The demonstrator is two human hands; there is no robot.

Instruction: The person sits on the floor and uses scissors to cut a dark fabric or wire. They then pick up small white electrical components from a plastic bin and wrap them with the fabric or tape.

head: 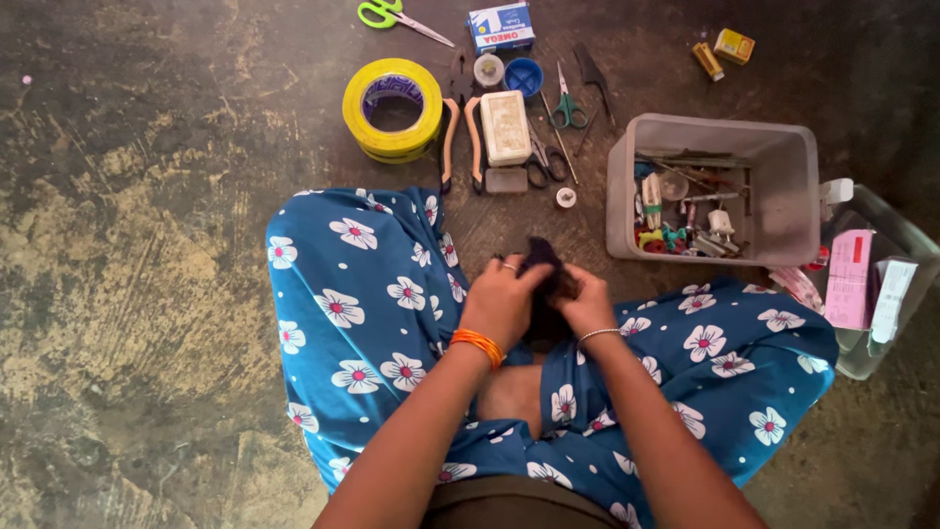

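Two hands (pixel 543 299) pinch one dark cloth (pixel 544 263).

Small dark cloth piece (pixel 544 284), bunched, upright, pinched above lap

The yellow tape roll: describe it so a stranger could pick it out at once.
Start at the clear plastic bin of small tools on the right, then look left past the scissors and pliers. The yellow tape roll lies flat on the dark floor, the only large ring there, bright yellow.
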